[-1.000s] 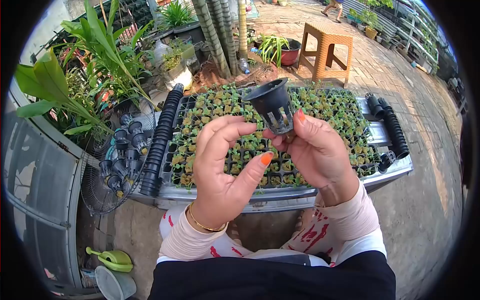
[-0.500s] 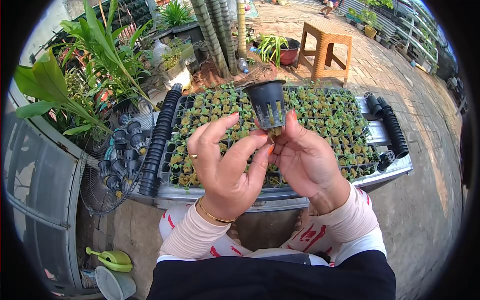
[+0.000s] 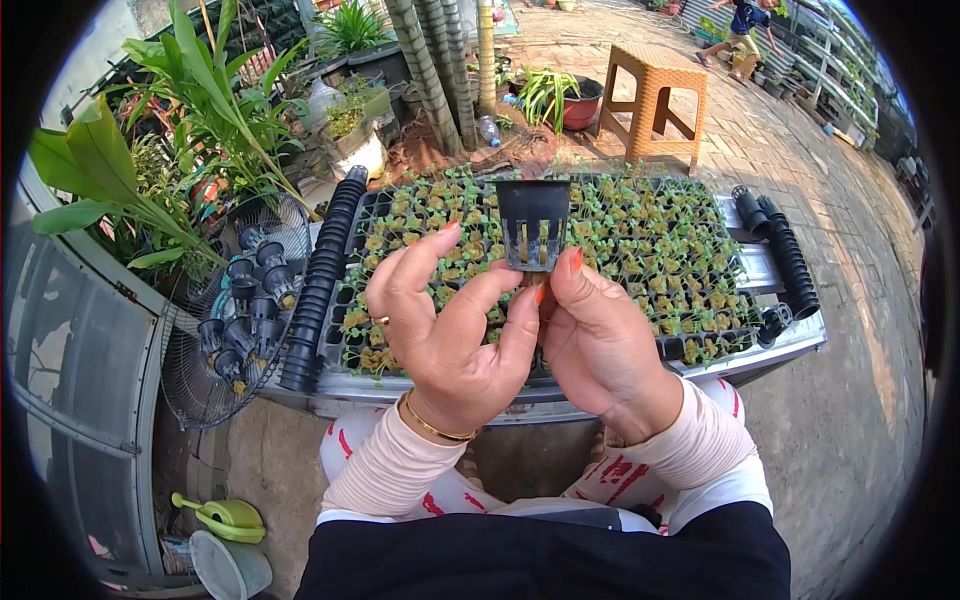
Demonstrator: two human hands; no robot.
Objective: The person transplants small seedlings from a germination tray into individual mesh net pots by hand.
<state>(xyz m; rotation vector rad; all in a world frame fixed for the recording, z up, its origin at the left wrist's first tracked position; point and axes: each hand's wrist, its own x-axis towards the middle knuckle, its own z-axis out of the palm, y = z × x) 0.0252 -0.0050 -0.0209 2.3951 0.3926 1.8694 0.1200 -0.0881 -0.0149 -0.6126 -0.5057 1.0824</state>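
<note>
A black slotted net pot [image 3: 534, 222] is held up in front of me, nearly upright with its rim on top. My right hand [image 3: 610, 340] grips its base from the right, thumb up along the lower side. From the left, my left hand [image 3: 445, 335] pinches with thumb and index finger right under the pot; what lies between those fingertips is hidden. The other left fingers are raised. Below and behind both hands, a seedling tray [image 3: 415, 215] holds many small green seedlings in brownish plugs.
Stacked black net pots [image 3: 325, 280] lie along the tray's left edge, and another stack [image 3: 785, 255] at the right. A wire basket [image 3: 190, 375] holds several filled net pots. Beyond stands a brown stool [image 3: 655, 105]. A watering can [image 3: 228, 520] sits lower left; a person [image 3: 745, 35] is far off.
The net pot has come more upright and slightly lower, hiding the plug that showed under it. Both hands shifted slightly. The distant person is now more visible at the upper right.
</note>
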